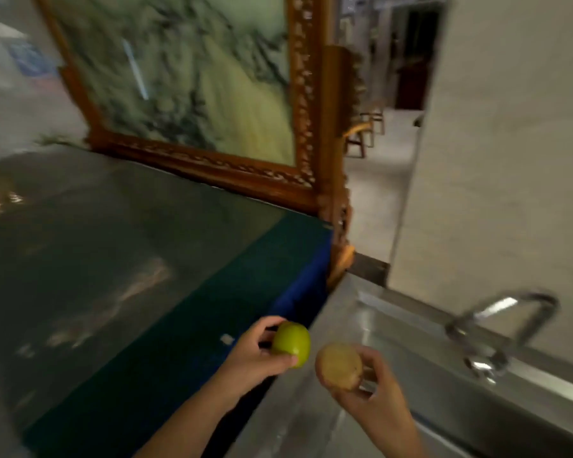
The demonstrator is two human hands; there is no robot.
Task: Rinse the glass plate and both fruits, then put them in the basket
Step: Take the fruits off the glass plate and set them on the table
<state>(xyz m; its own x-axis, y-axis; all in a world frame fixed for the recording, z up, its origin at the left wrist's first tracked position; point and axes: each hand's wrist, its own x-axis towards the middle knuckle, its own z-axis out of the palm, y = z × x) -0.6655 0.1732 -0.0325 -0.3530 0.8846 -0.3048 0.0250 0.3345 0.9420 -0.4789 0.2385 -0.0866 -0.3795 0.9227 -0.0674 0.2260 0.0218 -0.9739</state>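
A dark glass-topped table is backed by a carved wooden frame; a steel sink with a faucet is set beside it. The green fruit is gripped by the left hand above the table's edge. The tan fruit is clasped by the right hand beside the sink's rim.

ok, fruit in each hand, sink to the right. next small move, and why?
Probably carry both fruits right, under the curved metal faucet. The left hand grips the round green fruit over the counter edge, the right hand holds the tan-brown fruit at the steel sink; no water visibly runs.
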